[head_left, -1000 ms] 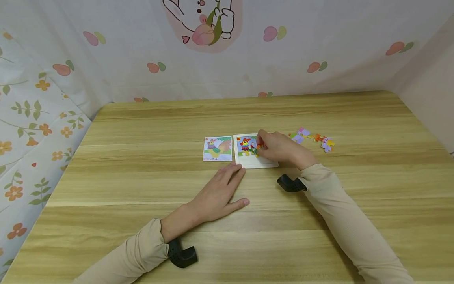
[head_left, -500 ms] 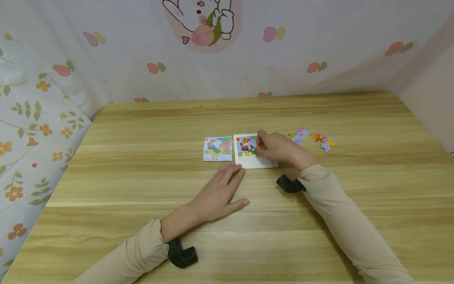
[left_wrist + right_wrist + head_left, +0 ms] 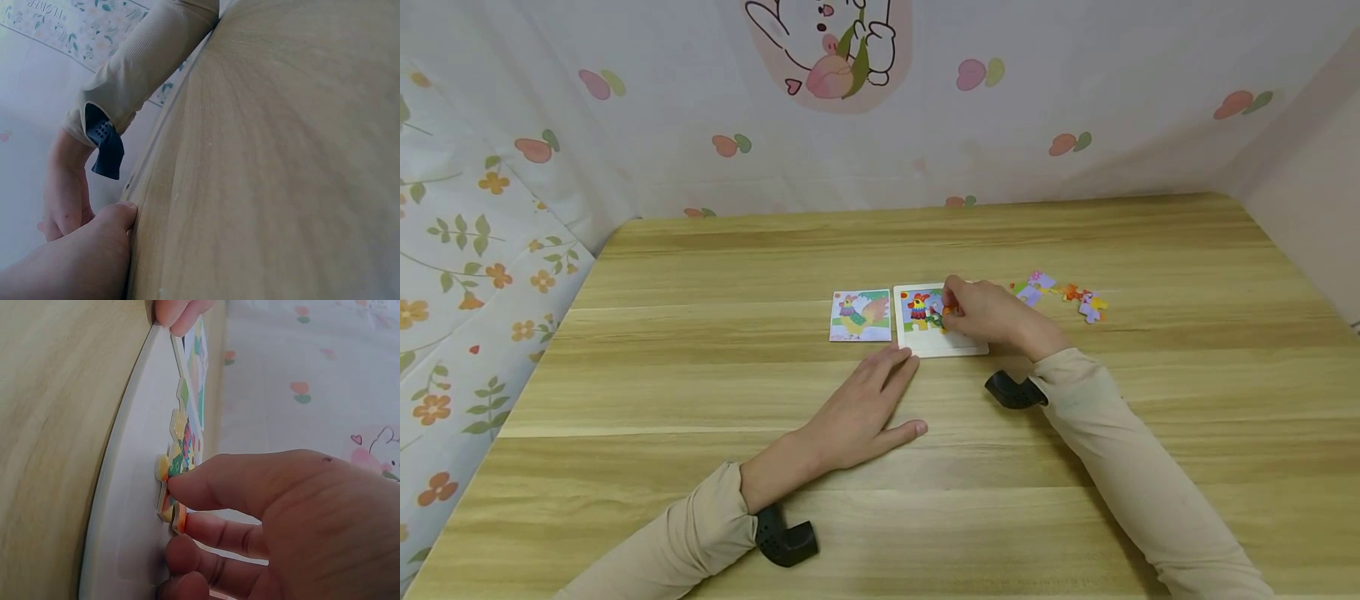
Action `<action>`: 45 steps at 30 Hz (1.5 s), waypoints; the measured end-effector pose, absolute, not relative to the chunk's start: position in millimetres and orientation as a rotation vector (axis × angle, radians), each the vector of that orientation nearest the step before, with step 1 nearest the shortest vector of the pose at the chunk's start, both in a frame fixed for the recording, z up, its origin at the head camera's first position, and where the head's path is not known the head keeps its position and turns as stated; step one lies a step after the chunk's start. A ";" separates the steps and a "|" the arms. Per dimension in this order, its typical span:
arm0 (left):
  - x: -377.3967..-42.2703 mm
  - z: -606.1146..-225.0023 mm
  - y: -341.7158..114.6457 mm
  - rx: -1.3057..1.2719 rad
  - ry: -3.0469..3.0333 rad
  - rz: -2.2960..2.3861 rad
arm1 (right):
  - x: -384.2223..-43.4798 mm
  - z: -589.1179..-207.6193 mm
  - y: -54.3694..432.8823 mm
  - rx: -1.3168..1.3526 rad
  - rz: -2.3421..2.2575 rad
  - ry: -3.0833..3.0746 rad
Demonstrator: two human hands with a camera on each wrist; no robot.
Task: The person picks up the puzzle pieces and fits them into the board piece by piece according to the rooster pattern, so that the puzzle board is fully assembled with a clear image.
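A white puzzle tray [image 3: 934, 348] lies on the table, its upper part filled with joined pieces showing a colourful rooster [image 3: 918, 307]. Over its right half, my right hand [image 3: 996, 315] bends down and pinches an orange-edged puzzle piece [image 3: 180, 516] between thumb and forefinger, right at the joined pieces. The other fingers of that hand touch the tray's bare white part in the right wrist view. My left hand [image 3: 859, 410] lies palm down with extended fingers, its fingertips at the tray's lower left corner. The right hand covers the tray's upper right part in the head view.
Left of the tray lies a square card [image 3: 860, 316] with a paler rooster picture. Several loose puzzle pieces [image 3: 1091, 309] are scattered to the right, behind the right forearm. A patterned white curtain [image 3: 850, 158] hangs behind the wooden table [image 3: 715, 275].
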State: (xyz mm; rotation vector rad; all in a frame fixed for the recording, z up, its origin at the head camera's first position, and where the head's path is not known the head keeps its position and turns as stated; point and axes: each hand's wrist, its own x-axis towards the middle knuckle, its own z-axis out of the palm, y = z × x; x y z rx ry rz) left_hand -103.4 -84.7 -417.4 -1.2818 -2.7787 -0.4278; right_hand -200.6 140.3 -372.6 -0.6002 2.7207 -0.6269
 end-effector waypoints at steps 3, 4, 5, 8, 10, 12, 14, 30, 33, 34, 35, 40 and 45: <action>-103.5 -417.3 -84.6 -1.282 -2.770 -0.434 | -201.2 -372.6 140.8 -0.601 -0.625 2.719; -103.5 -417.1 -84.6 -1.283 -2.767 -0.437 | -201.3 -372.3 140.9 -0.600 -0.631 2.715; -103.5 -417.0 -84.6 -1.285 -2.764 -0.440 | -201.3 -372.0 141.1 -0.600 -0.639 2.711; -103.4 -416.8 -84.6 -1.288 -2.766 -0.445 | -201.0 -371.0 141.0 -0.609 -0.653 2.709; -103.4 -416.7 -84.5 -1.290 -2.766 -0.450 | -200.5 -370.4 140.9 -0.623 -0.662 2.713; -103.4 -416.7 -84.4 -1.290 -2.763 -0.448 | -200.0 -369.8 140.6 -0.634 -0.664 2.722; -103.4 -416.5 -84.2 -1.290 -2.758 -0.446 | -199.6 -369.5 140.4 -0.640 -0.661 2.729; -103.1 -416.0 -83.9 -1.290 -2.771 -0.436 | -197.8 -371.1 136.9 -0.659 -0.670 2.733; -103.1 -416.1 -83.8 -1.291 -2.773 -0.431 | -197.2 -370.5 135.9 -0.654 -0.673 2.736; -103.1 -416.0 -83.8 -1.292 -2.773 -0.430 | -197.1 -370.5 135.7 -0.650 -0.674 2.738; -103.2 -416.1 -83.7 -1.292 -2.774 -0.428 | -197.3 -370.6 135.5 -0.645 -0.677 2.740; -103.2 -416.3 -83.9 -1.293 -2.774 -0.426 | -198.9 -372.4 134.5 -0.630 -0.725 2.764; -103.6 -417.3 -83.8 -1.295 -2.766 -0.417 | -198.8 -371.8 132.5 -0.647 -0.799 2.782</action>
